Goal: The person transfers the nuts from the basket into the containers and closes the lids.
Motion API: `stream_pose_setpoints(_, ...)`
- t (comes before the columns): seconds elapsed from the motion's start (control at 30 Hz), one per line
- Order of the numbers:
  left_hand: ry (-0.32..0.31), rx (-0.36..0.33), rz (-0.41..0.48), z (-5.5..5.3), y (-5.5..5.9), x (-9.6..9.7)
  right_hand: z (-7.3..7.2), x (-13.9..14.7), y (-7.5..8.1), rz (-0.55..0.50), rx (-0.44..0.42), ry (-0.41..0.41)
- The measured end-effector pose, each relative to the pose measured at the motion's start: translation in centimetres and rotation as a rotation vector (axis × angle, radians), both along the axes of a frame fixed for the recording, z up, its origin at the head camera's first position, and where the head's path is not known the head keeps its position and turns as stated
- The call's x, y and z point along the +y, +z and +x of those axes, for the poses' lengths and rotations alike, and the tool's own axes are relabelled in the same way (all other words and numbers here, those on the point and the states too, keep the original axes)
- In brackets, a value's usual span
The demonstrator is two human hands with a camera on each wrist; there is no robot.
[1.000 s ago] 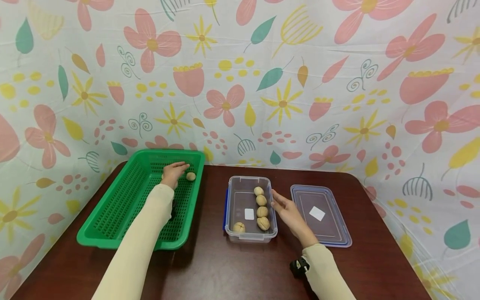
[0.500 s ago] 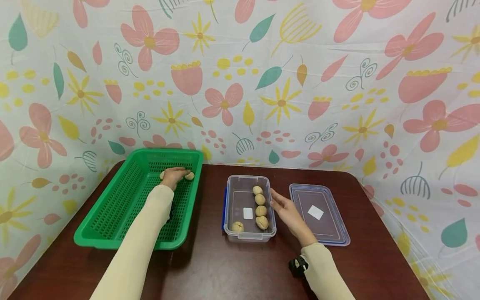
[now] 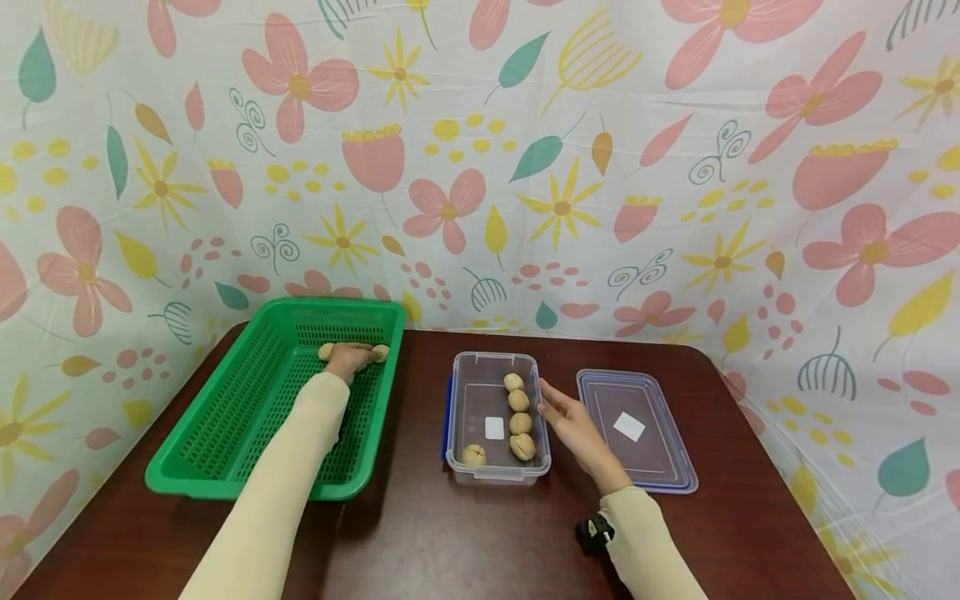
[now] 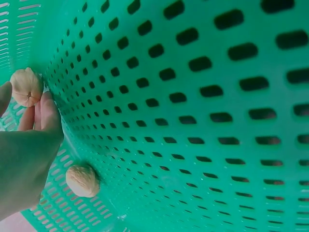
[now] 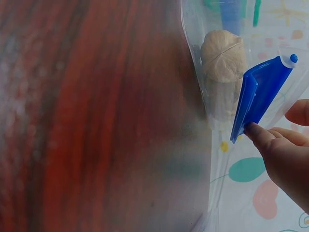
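My left hand (image 3: 348, 362) reaches into the green basket (image 3: 163, 473) at its far end. In the left wrist view, its thumb and fingers close around a walnut (image 4: 26, 88) against the perforated wall. Another walnut (image 4: 83, 181) lies on the basket floor close by. My right hand (image 3: 572, 425) rests against the right side of a clear plastic box (image 3: 474, 392), its fingers fairly straight. The right wrist view has a fingertip at the box's hanging blue latch (image 5: 260, 92). Inside the box, several walnuts (image 3: 521, 423) line the right wall, and one walnut (image 3: 474, 455) sits at the front left.
A clear lid (image 3: 660, 450) with a blue seal and a white label lies right of the box. Basket, box and lid stand on a dark red-brown table (image 3: 450, 542). A flowered cloth (image 3: 480, 275) hangs directly behind the table.
My left hand has moved down from above the walnut at the basket's right wall, and its fingers now close on it. My right hand stays at the box.
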State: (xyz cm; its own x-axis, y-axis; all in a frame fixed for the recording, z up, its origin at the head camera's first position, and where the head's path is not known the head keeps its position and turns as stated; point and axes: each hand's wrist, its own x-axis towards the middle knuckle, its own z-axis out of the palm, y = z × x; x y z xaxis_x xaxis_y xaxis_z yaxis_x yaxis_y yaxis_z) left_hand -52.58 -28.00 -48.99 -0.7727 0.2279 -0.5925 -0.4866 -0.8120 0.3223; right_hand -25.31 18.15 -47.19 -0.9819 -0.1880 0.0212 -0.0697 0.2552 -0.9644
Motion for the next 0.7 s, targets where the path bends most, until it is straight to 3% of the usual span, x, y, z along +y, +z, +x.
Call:
stream_pose_setpoints(0.07, -0.037, -0.021, -0.032, -0.4, -0.1, -0.1, 0.0, 0.0, 0.0, 0.001, 0.002, 0.001)
stream_pose_setpoints(0.1, -0.037, -0.052, -0.002, -0.5, -0.2, -0.1, 0.0, 0.0, 0.0, 0.002, 0.003, 0.000)
stream_pose_setpoints(0.2, 0.029, -0.202, 0.143, -0.7, -0.1, 0.1, 0.0, 0.0, 0.0, 0.006, 0.002, 0.001)
stream_pose_setpoints(0.27, 0.039, -0.309, 0.170, -0.5, 0.3, 0.3, 0.1, 0.1, 0.0, 0.010, -0.001, 0.003)
stream_pose_setpoints(0.3, 0.029, -0.355, 0.133, -0.4, 0.5, 0.4, 0.1, 0.1, 0.0, 0.010, -0.004, 0.003)
stream_pose_setpoints(0.33, -0.026, -0.382, 0.041, -0.4, 0.8, 0.5, 0.1, 0.1, 0.0, 0.011, -0.004, 0.003)
stream_pose_setpoints(0.43, -0.262, -0.429, -0.269, -0.1, 1.8, 0.8, 0.2, 0.1, -0.1, 0.012, -0.005, 0.001)
stream_pose_setpoints(0.47, -0.377, -0.398, -0.364, 0.1, 2.1, 0.8, 0.2, 0.1, -0.1, 0.012, -0.005, -0.001)
stream_pose_setpoints(0.53, -0.573, -0.247, -0.503, 0.3, 2.2, 0.6, 0.2, 0.1, -0.1, 0.012, 0.000, -0.004)
stream_pose_setpoints(0.57, -0.621, -0.168, -0.531, 0.4, 2.1, 0.5, 0.2, 0.1, -0.2, 0.013, 0.001, -0.005)
stream_pose_setpoints(0.6, -0.642, -0.098, -0.565, 0.6, 2.2, 0.4, 0.2, 0.1, -0.2, 0.015, 0.000, -0.005)
stream_pose_setpoints(0.63, -0.631, -0.081, -0.541, 0.5, 2.1, 0.3, 0.2, 0.0, -0.2, 0.015, 0.002, -0.007)
stream_pose_setpoints(0.7, -0.536, -0.079, -0.598, 1.0, 2.1, 0.6, 0.1, 0.0, -0.3, 0.015, 0.004, -0.009)
